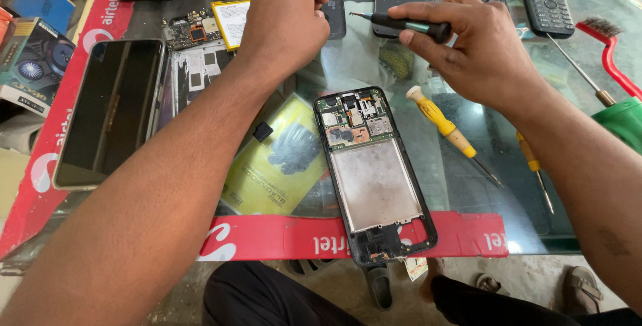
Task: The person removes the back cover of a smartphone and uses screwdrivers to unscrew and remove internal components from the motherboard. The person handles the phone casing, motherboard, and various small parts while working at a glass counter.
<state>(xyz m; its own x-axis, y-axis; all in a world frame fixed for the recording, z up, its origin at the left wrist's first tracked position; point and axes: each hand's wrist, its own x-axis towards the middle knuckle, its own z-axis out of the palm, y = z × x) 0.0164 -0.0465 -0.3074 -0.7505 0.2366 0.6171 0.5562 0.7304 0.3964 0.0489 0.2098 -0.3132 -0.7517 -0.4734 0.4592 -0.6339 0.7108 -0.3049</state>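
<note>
Upper centre: right hand [478, 48] pinching a dark screwdriver [401, 25] level, tip leftward; left hand [284, 15] clenched (contents hidden); opened phone [374, 172] flat below, board exposed for access.

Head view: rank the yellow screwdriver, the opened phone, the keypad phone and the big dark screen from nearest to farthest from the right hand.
1. Yellow screwdriver, just below the right hand, which holds a dark screwdriver.
2. Keypad phone, up to its right; too close to call against the opened phone.
3. Opened phone, lower left, at the table edge.
4. Big dark screen, far left.
</note>
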